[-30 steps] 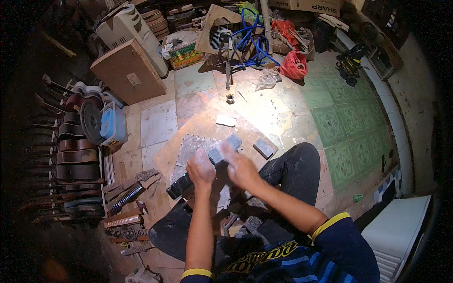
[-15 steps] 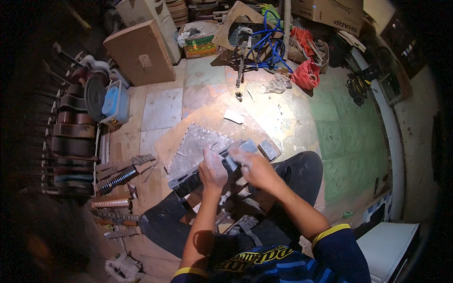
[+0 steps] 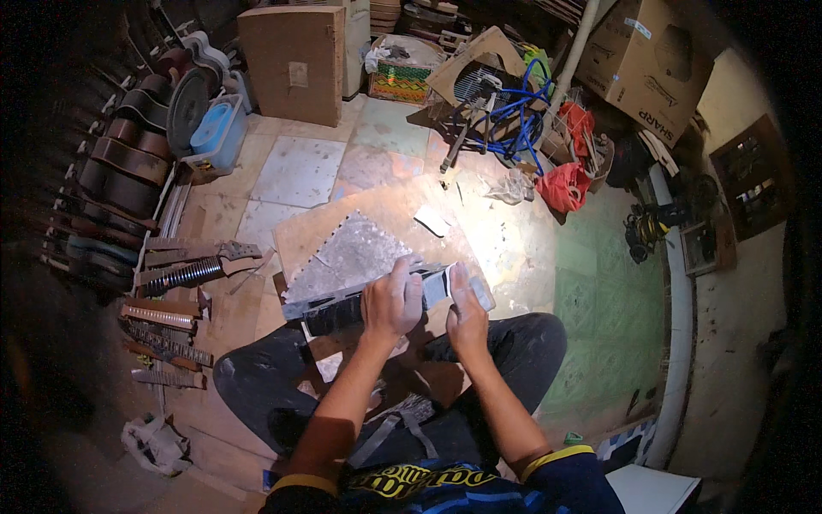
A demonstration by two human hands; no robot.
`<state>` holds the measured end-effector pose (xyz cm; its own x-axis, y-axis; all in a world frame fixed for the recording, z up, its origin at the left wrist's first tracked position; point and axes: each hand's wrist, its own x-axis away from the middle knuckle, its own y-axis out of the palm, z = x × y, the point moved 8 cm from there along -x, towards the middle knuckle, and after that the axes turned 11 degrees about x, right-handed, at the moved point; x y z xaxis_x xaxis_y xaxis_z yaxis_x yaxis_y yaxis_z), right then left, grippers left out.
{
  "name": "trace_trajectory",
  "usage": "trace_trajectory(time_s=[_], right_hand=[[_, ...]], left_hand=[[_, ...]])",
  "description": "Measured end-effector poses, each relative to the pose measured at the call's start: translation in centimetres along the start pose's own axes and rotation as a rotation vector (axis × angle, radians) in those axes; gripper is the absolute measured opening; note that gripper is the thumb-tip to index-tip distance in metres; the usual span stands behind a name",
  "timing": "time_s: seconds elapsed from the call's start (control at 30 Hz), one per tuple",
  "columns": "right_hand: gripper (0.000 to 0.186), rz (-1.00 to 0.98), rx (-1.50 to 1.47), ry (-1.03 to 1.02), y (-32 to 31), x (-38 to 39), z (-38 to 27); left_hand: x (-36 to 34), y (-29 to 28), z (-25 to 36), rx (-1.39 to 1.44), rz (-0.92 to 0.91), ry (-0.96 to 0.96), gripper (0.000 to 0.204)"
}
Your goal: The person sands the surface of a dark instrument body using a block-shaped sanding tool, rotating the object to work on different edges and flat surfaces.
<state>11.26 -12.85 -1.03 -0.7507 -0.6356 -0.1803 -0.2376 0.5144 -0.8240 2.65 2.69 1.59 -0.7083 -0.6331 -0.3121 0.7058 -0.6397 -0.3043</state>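
Note:
A long, dusty bar, black on the left and greyer on the right, lies crosswise in front of my lap. My left hand is closed round its middle, thumb and fingers upward. At the bar's right part my right hand is closed, thumb up; a thin pale edge shows beside its fingers, but what it grips is mostly hidden. Just right of that hand sits a small grey block. Under the bar's far side a grey, dust-covered sheet with a toothed edge lies on a brown board.
A white flat piece lies on the board's far side. Several fretted guitar necks lie left, near a row of guitar bodies. Beyond are a blue tub, a brown box, a blue hose and red bags.
My right hand has come off the bar's top, where it was blurred, and now grips near its right end. The bar lies more level. The whole view has shifted and turned slightly.

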Motion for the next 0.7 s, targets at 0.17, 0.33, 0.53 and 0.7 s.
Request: trace_trajectory(time_s=[0.17,0.33,0.53,0.7], right_hand=[[0.072,-0.033,-0.206,-0.101,0.1,1.1,-2.9],[0.073,-0.002,-0.126,-0.123,0.3,0.3,-4.4],[0.068,-0.077,-0.084,0.229,3.7,-3.1,6.6],[0.062,0.220,0.076,0.084,-1.5,-5.7,7.4]], left_hand=[[-1.4,0.3,-0.5,-0.005,-0.101,0.013,0.037],[-3.0,0.0,0.3,-0.068,-0.153,0.013,0.047],[-5.5,-1.3,0.1,-0.125,-0.125,0.092,0.051],[-7.8,-0.5,-0.8,-0.171,-0.058,0.085,0.045]])
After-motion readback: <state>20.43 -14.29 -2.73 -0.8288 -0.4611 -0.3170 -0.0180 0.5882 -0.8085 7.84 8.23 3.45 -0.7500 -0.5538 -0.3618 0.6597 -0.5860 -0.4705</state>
